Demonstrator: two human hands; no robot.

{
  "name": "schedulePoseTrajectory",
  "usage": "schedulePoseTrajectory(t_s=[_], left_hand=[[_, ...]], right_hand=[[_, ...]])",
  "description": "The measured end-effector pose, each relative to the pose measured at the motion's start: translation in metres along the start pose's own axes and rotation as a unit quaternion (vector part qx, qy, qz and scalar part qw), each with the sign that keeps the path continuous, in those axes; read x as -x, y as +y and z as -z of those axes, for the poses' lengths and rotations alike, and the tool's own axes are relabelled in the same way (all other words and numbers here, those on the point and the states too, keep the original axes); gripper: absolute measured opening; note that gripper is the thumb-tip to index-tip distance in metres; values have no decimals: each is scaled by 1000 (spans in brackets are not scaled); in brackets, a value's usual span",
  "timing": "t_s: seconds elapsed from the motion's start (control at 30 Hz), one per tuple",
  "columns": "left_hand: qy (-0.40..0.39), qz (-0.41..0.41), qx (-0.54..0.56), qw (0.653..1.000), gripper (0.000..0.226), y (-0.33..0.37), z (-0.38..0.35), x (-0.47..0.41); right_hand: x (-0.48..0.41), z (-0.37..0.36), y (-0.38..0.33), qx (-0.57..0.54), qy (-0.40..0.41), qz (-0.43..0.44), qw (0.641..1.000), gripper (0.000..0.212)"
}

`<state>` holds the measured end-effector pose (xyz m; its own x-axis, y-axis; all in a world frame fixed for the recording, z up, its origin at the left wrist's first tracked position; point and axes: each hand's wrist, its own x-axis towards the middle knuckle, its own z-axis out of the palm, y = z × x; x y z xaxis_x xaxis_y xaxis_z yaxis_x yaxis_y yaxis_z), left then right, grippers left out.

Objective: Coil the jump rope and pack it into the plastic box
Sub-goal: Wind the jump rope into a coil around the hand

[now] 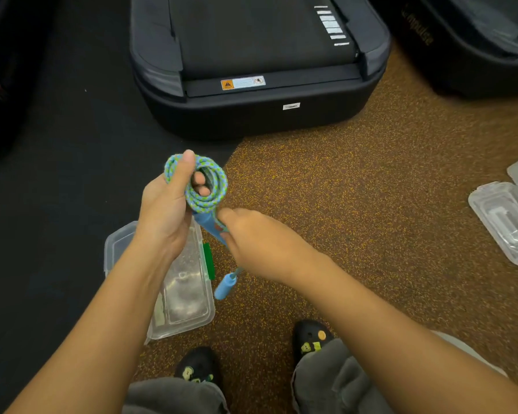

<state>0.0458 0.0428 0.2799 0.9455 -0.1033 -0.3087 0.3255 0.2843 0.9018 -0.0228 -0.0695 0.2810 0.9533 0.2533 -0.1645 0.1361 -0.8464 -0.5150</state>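
The blue-and-green braided jump rope point(214, 186) is wound into a small coil, and my left hand point(165, 210) grips that coil with the thumb across the top and fingers through the middle. My right hand point(251, 237) pinches the rope's loose end just below the coil, beside one blue handle point(208, 227). The second blue handle point(225, 285) dangles below my right hand. An open clear plastic box point(186, 294) with a green clasp lies on the floor under my left forearm.
A dark treadmill end point(257, 115) stands straight ahead, another machine point(467, 55) at the upper right. A clear plastic lid or tray point(509, 222) lies at the right edge. Speckled brown rubber floor meets black flooring on the left. My shoes point(311, 339) are below.
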Motion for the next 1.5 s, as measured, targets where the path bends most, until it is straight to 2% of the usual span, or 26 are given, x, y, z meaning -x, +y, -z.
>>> schedulePoseTrajectory(t_s=[0.07,0.2,0.33,0.4,0.53,0.6,0.7,0.83,0.9,0.97,1.03,1.17,1.23,1.33,1.43,1.5], left_hand=[[12,-66,-118,991,35,-5,1,2],[46,-177,-307,934,31,-12,1,4],[46,-229,-397,888,34,-14,-1,9],[30,-230,-412,881,42,-15,-2,9],[-48,-179,-341,922,54,-14,0,7],[-100,-137,-312,935,51,-12,-2,11],[-165,-93,-312,931,54,-11,-6,17],[-260,-40,-242,934,58,-9,-5,17],[-311,-7,-192,931,52,-6,-2,17],[-344,7,-162,925,35,-4,1,16],[-335,7,-153,930,20,-4,2,16],[-294,27,-96,951,13,-5,3,17],[-273,39,-28,961,25,-5,5,14],[-236,50,92,966,40,-2,9,7],[-179,51,130,974,50,1,7,4],[-129,36,142,981,47,1,4,3]], right_hand=[[1,-4,-3,39,7,25,999,14],[3,-5,-8,50,39,53,997,8],[3,4,-9,-23,82,49,995,16],[3,10,-7,-54,106,45,992,18],[2,20,-2,-89,146,40,984,18],[2,26,1,-97,171,18,980,27],[2,37,9,-107,199,-3,974,41],[0,41,20,-138,203,5,969,35],[-3,42,24,-169,206,7,964,31],[-4,44,27,-208,207,7,956,31],[-5,44,28,-244,203,9,948,29],[-9,38,23,-283,207,6,936,22],[-10,34,20,-286,197,-8,938,20],[-10,25,17,-242,150,-18,958,19],[-10,16,12,-217,96,-20,971,15],[-11,9,8,-223,67,-35,972,14]])
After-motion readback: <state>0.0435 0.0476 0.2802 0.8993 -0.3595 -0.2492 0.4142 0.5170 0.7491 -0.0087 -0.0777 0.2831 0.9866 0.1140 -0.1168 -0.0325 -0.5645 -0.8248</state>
